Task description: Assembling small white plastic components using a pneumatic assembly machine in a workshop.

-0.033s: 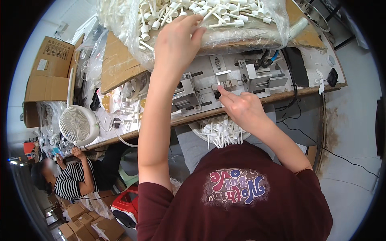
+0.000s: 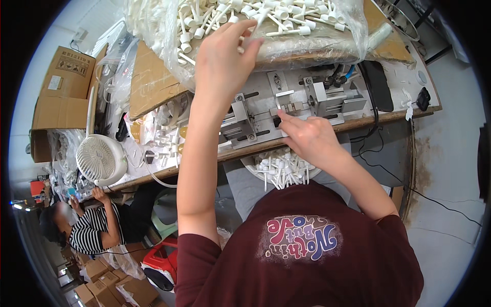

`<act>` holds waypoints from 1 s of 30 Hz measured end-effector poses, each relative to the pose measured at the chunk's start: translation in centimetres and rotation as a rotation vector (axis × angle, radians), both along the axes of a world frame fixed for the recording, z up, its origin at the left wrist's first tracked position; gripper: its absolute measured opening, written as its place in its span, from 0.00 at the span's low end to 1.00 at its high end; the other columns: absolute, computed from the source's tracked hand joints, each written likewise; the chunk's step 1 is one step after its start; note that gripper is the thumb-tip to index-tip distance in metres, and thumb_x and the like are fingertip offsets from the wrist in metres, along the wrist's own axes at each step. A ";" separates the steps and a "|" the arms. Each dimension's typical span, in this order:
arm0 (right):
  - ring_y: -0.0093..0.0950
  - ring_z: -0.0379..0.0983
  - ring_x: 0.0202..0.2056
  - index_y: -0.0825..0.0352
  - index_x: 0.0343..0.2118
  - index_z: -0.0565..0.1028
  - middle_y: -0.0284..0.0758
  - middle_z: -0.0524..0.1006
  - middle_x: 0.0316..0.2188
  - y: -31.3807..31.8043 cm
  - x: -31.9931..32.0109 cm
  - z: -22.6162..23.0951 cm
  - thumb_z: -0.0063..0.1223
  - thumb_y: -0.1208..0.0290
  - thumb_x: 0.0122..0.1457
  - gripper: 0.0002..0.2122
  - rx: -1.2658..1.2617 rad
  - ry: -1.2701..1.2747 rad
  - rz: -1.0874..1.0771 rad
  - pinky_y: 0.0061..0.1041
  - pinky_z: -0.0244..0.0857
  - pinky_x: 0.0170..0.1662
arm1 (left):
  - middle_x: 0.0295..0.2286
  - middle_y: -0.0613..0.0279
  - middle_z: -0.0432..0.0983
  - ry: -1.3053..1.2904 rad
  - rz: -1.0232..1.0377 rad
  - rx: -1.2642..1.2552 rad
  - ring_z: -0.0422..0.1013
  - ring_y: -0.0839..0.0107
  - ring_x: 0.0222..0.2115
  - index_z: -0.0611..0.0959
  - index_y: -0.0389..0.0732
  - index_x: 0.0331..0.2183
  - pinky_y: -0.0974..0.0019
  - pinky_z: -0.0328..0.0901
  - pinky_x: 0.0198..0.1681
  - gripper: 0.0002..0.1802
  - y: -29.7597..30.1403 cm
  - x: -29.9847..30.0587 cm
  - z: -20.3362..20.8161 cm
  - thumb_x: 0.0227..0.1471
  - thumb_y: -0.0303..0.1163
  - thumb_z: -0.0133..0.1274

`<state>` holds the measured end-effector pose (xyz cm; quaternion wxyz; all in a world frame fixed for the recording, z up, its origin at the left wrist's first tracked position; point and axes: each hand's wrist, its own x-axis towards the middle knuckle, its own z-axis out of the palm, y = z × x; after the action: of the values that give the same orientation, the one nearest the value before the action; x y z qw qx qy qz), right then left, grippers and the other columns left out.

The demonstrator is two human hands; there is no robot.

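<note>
Head view: the left hand (image 2: 225, 53), at the near edge of a far pile of white plastic cup-headed stems (image 2: 291, 10), holds a slim, slightly blurred white plastic stem (image 2: 261, 21) between thumb and fingers. Right hand (image 2: 308, 135) stretches its index finger to the near end of a white plastic T-shaped piece (image 2: 284, 93) in a grey metal fixture (image 2: 263, 97); whether its thumb pinches anything, I cannot tell. A light, straight touch seems best there, keeping the piece square and the fingertip away from the metal's hard corners. Metal blocks stand left and right, leaving the near side as the easiest way in. Beyond the fixture, the clear plastic bag (image 2: 322, 50) sags close, so the left hand would do well to lift over its edge. Nearer, the right forearm has room above the round white bowl (image 2: 246, 163) and the bench's wooden edge (image 2: 388, 118).
</note>
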<state>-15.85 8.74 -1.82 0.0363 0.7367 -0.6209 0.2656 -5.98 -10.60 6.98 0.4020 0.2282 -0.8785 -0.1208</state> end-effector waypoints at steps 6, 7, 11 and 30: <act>0.38 0.78 0.36 0.63 0.42 0.77 0.38 0.80 0.40 -4.3 -5.6 6.9 0.61 0.71 0.50 0.14 -0.114 -0.187 -0.157 0.33 0.73 0.40 | 0.36 0.60 0.75 0.147 -0.017 0.297 0.76 0.77 0.24 0.83 0.36 0.28 0.74 0.71 0.21 0.12 6.1 5.7 0.8 0.42 0.29 0.70; 0.36 0.78 0.39 0.63 0.44 0.77 0.37 0.79 0.43 -5.6 -7.2 8.1 0.61 0.73 0.50 0.16 -0.180 -0.094 -0.211 0.33 0.72 0.42 | 0.38 0.59 0.75 0.195 -0.084 0.334 0.76 0.76 0.24 0.83 0.35 0.29 0.74 0.73 0.24 0.14 6.7 6.1 0.1 0.40 0.29 0.71; 0.38 0.71 0.51 0.60 0.56 0.69 0.39 0.73 0.51 -12.1 -15.0 8.9 0.56 0.80 0.49 0.28 -0.202 0.276 -0.380 0.36 0.66 0.53 | 0.48 0.54 0.72 0.111 -0.159 0.463 0.78 0.70 0.37 0.84 0.33 0.38 0.69 0.78 0.38 0.17 9.9 7.0 -1.5 0.42 0.20 0.67; 0.37 0.76 0.37 0.61 0.40 0.80 0.35 0.78 0.37 -14.4 -9.4 7.3 0.61 0.67 0.52 0.12 -0.224 -0.037 -0.256 0.32 0.71 0.42 | 0.50 0.54 0.76 -0.367 -0.021 -0.043 0.77 0.67 0.25 0.84 0.39 0.38 0.67 0.69 0.28 0.16 12.3 5.0 -10.3 0.42 0.28 0.64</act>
<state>-25.26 -5.66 5.49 0.1405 0.6378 -0.6767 0.3399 -0.98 1.69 -3.33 0.2387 0.2287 -0.9417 -0.0626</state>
